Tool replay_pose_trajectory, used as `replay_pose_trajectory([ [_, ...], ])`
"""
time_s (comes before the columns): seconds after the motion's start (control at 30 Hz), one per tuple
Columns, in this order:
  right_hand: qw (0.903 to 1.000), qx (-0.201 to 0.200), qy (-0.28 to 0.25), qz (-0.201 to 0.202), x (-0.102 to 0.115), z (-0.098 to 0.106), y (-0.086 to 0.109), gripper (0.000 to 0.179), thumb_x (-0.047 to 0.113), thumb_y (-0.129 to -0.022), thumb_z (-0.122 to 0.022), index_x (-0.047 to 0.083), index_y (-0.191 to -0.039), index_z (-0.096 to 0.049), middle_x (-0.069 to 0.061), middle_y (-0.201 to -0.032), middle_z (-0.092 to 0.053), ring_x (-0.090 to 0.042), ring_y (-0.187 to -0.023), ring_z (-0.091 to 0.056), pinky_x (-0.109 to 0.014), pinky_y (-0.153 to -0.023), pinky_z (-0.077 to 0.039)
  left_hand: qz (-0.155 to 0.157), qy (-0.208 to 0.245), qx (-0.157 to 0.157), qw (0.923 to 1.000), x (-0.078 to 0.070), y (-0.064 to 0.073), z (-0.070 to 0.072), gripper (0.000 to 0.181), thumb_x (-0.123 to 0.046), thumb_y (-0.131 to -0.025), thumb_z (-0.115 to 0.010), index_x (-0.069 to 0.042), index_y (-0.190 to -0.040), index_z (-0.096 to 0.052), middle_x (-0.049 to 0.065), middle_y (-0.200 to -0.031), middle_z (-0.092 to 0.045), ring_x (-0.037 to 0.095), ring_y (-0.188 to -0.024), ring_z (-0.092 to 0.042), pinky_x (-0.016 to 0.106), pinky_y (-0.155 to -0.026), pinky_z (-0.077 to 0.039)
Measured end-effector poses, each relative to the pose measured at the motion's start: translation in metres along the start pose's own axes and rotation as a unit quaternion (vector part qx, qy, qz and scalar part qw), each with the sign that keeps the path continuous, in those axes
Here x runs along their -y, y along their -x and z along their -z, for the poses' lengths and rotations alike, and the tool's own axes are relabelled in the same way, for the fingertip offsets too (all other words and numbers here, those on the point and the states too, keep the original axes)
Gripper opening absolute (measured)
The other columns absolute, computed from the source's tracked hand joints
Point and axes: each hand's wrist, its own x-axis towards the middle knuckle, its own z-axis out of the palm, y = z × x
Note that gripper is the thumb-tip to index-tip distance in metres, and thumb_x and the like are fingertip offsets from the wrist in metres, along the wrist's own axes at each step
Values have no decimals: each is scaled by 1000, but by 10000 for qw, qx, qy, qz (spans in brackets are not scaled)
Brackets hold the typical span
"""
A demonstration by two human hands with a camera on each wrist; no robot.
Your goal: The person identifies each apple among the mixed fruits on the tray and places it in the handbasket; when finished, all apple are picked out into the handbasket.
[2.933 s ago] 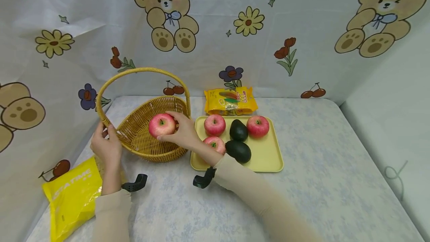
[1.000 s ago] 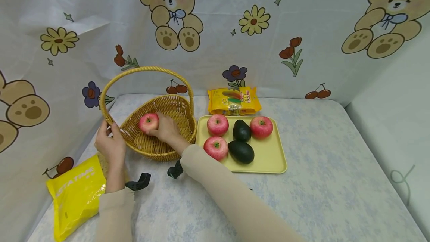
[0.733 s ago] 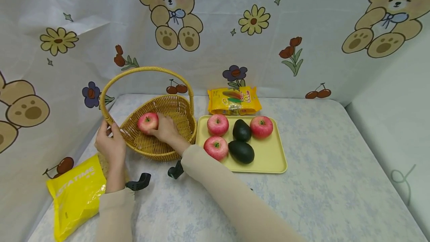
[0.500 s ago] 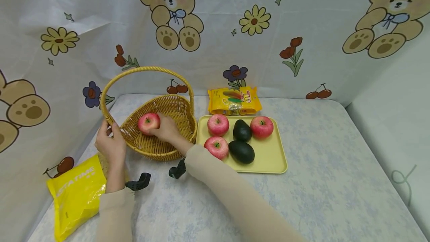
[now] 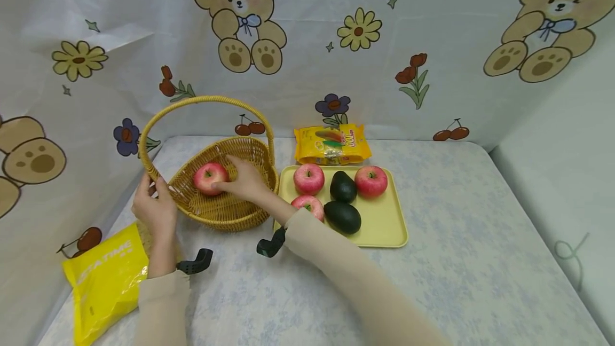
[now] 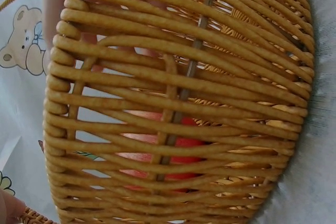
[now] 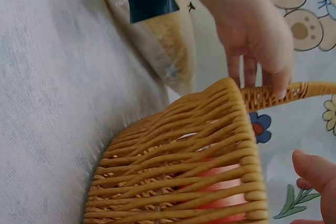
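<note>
My left hand (image 5: 155,207) grips the foot of the handle of a wicker basket (image 5: 230,223); the right wrist view also shows that left hand (image 7: 257,35) with its fingers at the handle. Inside the basket lies a red apple (image 5: 209,178), towards its left side. Above the basket my right hand (image 5: 250,180) has its fingers spread, the thumb tip right at the apple and the other fingers apart from it. In the left wrist view the basket's woven wall (image 6: 236,87) fills most of the picture, and red apple skin shows through the gaps.
Right of the basket, a yellow tray (image 5: 384,228) bears several apples and two dark avocados (image 5: 343,217). My right forearm partly covers its near apple (image 5: 309,206). A yellow snack packet (image 5: 331,144) lies behind the tray. A bright yellow bag (image 5: 108,282) lies at the front left.
My right hand brought the apple left and down into the basket, then let go and drew slightly back to the right with fingers spread. The left hand stays on the handle.
</note>
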Motion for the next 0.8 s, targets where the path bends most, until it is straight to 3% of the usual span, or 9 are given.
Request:
replay_pose_trajectory([
  [0.2, 9990, -42, -239, 382, 1, 12, 19, 81, 40, -85, -74, 17, -152, -35, -4, -153, -42, -21, -112, -62, -36, -100, -47, 57, -15, -9, 10000, 0, 0, 0, 34, -24, -102, -47, -15, -130, -65, 7, -123, -66, 22, -108, -63, 28, -87, -51],
  [0.4, 9969, -90, -548, 565, 0, 28, 41, 81, 40, -84, -76, 22, -151, -36, -1, -153, -41, -21, -117, -62, -24, -86, -53, 26, -57, -64, 10000, 1, -1, -1, 34, -24, -101, -47, -15, -129, -65, 8, -122, -67, 24, -108, -64, 26, -86, -50],
  [0.5, 9951, -118, -666, 720, -3, 38, 52, 80, 37, -84, -76, 21, -151, -37, -2, -152, -43, -22, -120, -60, -23, -87, -52, -4, -40, -61, 10000, 2, -1, -1, 34, -23, -102, -47, -15, -130, -64, 8, -123, -67, 25, -108, -64, 28, -87, -51],
  [0.8, 9919, -204, -840, 931, -19, 66, 85, 78, 33, -84, -77, 19, -150, -38, -4, -145, -50, -23, -123, -56, -37, -97, -51, -106, -51, -63, 9999, 2, 0, 0, 34, -22, -101, -47, -13, -128, -65, 9, -122, -67, 24, -107, -64, 27, -85, -50],
])
